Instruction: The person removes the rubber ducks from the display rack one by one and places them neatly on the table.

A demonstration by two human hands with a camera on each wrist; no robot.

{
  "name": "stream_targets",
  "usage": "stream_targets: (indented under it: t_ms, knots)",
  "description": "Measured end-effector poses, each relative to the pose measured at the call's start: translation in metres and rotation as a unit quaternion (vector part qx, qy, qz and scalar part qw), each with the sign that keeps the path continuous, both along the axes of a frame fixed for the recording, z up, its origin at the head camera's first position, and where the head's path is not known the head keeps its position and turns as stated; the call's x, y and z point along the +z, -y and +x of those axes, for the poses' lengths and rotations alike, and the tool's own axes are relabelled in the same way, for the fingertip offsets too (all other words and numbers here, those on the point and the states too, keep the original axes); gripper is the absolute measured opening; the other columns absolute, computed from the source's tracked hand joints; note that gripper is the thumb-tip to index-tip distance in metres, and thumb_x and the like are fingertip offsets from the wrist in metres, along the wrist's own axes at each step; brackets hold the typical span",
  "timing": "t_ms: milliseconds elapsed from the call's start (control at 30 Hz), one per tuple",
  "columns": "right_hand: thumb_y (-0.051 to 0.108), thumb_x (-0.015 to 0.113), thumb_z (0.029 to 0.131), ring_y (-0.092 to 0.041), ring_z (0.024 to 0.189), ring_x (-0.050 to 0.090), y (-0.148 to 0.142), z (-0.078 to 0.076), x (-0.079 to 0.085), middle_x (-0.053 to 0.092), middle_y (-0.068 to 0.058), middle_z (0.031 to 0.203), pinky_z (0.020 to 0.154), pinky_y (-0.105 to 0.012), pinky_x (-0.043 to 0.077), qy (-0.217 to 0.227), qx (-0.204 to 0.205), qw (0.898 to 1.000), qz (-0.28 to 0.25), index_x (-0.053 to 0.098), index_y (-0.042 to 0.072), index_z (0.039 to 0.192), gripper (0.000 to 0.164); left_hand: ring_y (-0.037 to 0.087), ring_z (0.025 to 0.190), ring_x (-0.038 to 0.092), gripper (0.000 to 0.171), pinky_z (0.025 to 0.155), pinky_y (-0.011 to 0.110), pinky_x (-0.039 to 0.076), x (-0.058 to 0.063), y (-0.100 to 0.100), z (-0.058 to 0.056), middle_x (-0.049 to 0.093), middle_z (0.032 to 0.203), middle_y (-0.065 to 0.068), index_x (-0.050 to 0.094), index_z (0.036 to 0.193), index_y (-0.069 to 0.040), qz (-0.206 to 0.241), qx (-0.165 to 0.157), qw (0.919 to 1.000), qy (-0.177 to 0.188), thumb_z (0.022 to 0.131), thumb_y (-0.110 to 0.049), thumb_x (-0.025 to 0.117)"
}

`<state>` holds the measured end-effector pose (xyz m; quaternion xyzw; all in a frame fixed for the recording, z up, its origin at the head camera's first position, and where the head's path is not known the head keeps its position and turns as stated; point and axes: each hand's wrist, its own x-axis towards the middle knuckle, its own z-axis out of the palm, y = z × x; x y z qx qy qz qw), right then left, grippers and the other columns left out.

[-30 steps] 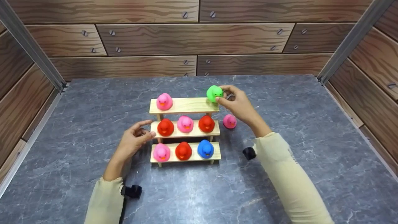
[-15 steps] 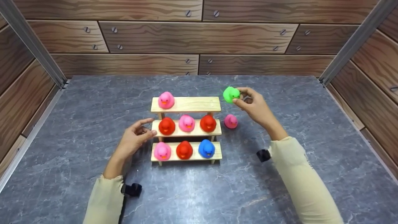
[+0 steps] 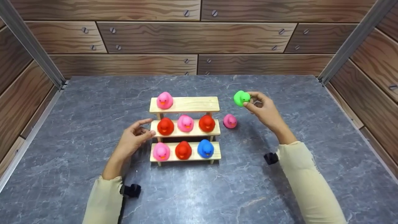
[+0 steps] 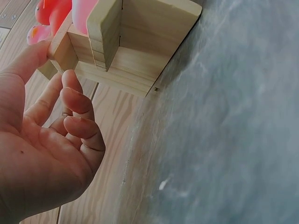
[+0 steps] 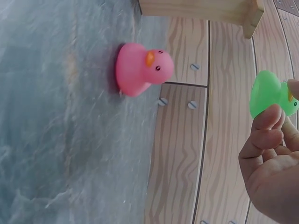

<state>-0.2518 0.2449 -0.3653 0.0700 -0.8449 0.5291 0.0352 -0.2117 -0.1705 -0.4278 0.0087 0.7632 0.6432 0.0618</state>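
Observation:
My right hand (image 3: 264, 110) pinches a green rubber duck (image 3: 241, 98) between thumb and fingers, raised to the right of the three-tier wooden stand (image 3: 192, 104). In the right wrist view the green duck (image 5: 266, 93) hangs above the table. Thumb and index finger of my left hand (image 3: 132, 140) hold the left end of the stand's middle shelf; the left wrist view shows them at the shelf's end (image 4: 63, 51). A pink duck (image 3: 164, 100) sits at the left of the top shelf. Red duck, pink duck (image 3: 185, 123) and red duck line the middle one.
Pink, red and blue ducks (image 3: 205, 148) stand on the bottom shelf. One more pink duck (image 3: 230, 121) is on the grey marbled table (image 3: 199, 196), just right of the stand. Wood-patterned walls (image 3: 199, 37) enclose the back and sides.
My right hand has carried the green duck rightward, from over the right end of the top shelf to beyond the stand. The left hand has stayed at the middle shelf.

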Motion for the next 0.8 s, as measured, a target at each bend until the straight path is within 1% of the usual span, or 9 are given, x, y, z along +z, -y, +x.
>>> stream_targets:
  t_ms: [167, 367, 567, 700, 767, 800]
  knots:
    - [0.017, 0.063, 0.093, -0.004, 0.068, 0.053, -0.006, 0.002, -0.009, 0.05, 0.0, 0.092, 0.064, -0.018, 0.046, 0.006, 0.0, 1.0, 0.012, 0.053, -0.001, 0.129, 0.042, 0.006, 0.063, 0.046, 0.052, 0.055, 0.018, 0.037, 0.001, 0.001, 0.0, 0.06, 0.079, -0.006, 0.053, 0.135, -0.007, -0.004, 0.001, 1.0, 0.005, 0.087, -0.013, 0.071]
    - [0.017, 0.063, 0.093, -0.002, 0.066, 0.049, -0.012, 0.003, -0.021, 0.05, 0.001, 0.093, 0.064, -0.018, 0.045, 0.019, -0.001, 0.999, 0.042, 0.053, -0.001, 0.129, 0.041, 0.006, 0.063, 0.047, 0.051, 0.055, 0.018, 0.037, 0.0, 0.0, -0.001, 0.061, 0.078, -0.007, 0.053, 0.134, -0.007, 0.0, 0.005, 1.0, 0.006, 0.087, -0.012, 0.071]
    - [0.015, 0.063, 0.092, -0.002, 0.066, 0.049, -0.02, 0.001, -0.032, 0.05, 0.001, 0.093, 0.063, -0.017, 0.043, 0.03, 0.0, 0.998, 0.05, 0.054, -0.002, 0.127, 0.04, 0.005, 0.062, 0.047, 0.051, 0.055, 0.018, 0.037, 0.0, 0.0, 0.0, 0.06, 0.077, -0.007, 0.053, 0.134, -0.006, 0.002, 0.002, 1.0, 0.005, 0.087, -0.011, 0.07]
    - [0.015, 0.063, 0.092, -0.004, 0.071, 0.053, -0.024, -0.001, -0.037, 0.051, 0.0, 0.092, 0.066, -0.02, 0.048, 0.046, 0.004, 0.997, 0.058, 0.053, -0.004, 0.128, 0.041, 0.005, 0.062, 0.047, 0.051, 0.055, 0.018, 0.037, 0.0, 0.0, 0.0, 0.06, 0.077, -0.007, 0.053, 0.134, -0.006, 0.002, 0.001, 1.0, 0.003, 0.087, -0.011, 0.071]
    - [0.015, 0.063, 0.092, -0.004, 0.07, 0.053, -0.025, -0.001, -0.038, 0.052, 0.0, 0.091, 0.065, -0.02, 0.048, 0.053, 0.012, 0.997, 0.062, 0.052, -0.005, 0.128, 0.043, 0.005, 0.063, 0.047, 0.05, 0.055, 0.018, 0.037, 0.0, 0.0, 0.0, 0.06, 0.077, -0.006, 0.053, 0.134, -0.006, 0.0, -0.001, 1.0, 0.001, 0.087, -0.011, 0.071]
    - [0.013, 0.063, 0.092, -0.005, 0.07, 0.053, -0.024, 0.001, -0.035, 0.052, 0.0, 0.09, 0.065, -0.021, 0.048, 0.058, 0.017, 0.996, 0.065, 0.051, -0.006, 0.128, 0.043, 0.005, 0.064, 0.048, 0.05, 0.056, 0.018, 0.037, 0.0, 0.0, 0.0, 0.06, 0.077, -0.006, 0.053, 0.134, -0.006, -0.002, -0.002, 1.0, 0.0, 0.087, -0.011, 0.071]
